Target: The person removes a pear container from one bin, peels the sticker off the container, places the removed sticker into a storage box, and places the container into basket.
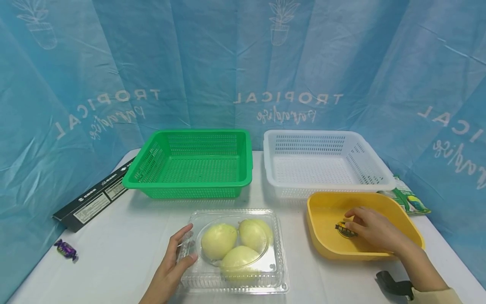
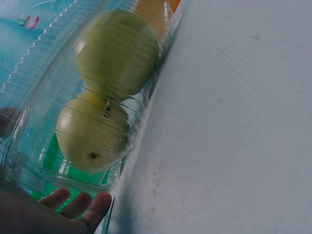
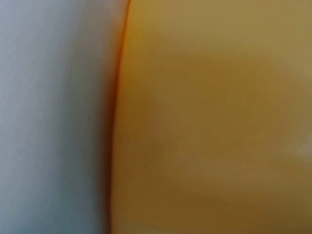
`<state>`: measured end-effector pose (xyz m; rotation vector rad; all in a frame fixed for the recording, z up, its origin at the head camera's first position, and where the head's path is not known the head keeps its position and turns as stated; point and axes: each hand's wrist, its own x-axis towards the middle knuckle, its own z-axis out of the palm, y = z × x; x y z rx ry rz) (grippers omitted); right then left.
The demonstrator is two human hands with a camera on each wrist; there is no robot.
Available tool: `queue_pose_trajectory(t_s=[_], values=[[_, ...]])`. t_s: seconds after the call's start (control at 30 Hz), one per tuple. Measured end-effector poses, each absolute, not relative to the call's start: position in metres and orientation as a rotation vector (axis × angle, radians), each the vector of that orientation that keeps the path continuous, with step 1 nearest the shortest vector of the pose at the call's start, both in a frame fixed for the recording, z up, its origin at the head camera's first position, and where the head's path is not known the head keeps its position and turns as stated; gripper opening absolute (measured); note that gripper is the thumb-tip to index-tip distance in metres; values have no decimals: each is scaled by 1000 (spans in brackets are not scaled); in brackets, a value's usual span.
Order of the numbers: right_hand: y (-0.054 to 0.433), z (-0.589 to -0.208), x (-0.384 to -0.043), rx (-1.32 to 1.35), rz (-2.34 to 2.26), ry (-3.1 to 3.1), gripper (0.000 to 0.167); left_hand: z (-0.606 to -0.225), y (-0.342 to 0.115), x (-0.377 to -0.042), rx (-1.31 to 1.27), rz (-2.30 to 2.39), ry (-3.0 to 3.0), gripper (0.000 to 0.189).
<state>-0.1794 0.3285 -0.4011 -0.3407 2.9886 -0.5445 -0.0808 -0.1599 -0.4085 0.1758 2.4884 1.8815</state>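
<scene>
My left hand (image 1: 169, 264) rests against the left side of a clear plastic clamshell box (image 1: 279, 266). Its thumb reaches over the near-left part, and in the left wrist view the fingers (image 2: 97, 207) touch the box's end. Inside lie three pale yellow-green, pear-like fruits (image 1: 219, 241). My right hand (image 1: 373, 230) is inside a yellow basin (image 1: 320, 240), fingers loosely bent, thumb tip beside a round black-and-yellow label or packet (image 1: 345, 229); which it is I cannot tell. Nothing shows between thumb and forefinger. Only the blurred yellow basin fills the right wrist view.
Behind stand a green basket (image 1: 190, 185) and a white basket (image 1: 330, 185). At left lie a long black box (image 1: 91, 207) and a purple-wrapped candy (image 1: 66, 249). A green packet (image 1: 410, 198) is partly hidden behind the basin. Blue curtains (image 1: 205, 63) surround the table.
</scene>
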Motion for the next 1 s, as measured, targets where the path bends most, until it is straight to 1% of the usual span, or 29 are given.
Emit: queue_pose_trajectory(t_s=[0.2, 0.3, 0.53, 0.77, 1.0], values=[[329, -399, -178, -313, -563, 2985, 34, -408, -159, -80, 135, 1879, 2463, 57], [330, -397, -178, -306, -593, 2996, 33, -408, -159, -81, 121, 1871, 2466, 57], [335, -385, -177, -366, -592, 3121, 26, -408, -159, -82, 152, 1866, 2489, 57], [335, -370, -173, -329, -658, 3203, 32, -409, -159, -82, 149, 1854, 2507, 57], [337, -360, -171, -327, -687, 3330, 28, -409, -159, -81, 171, 1857, 2515, 57]])
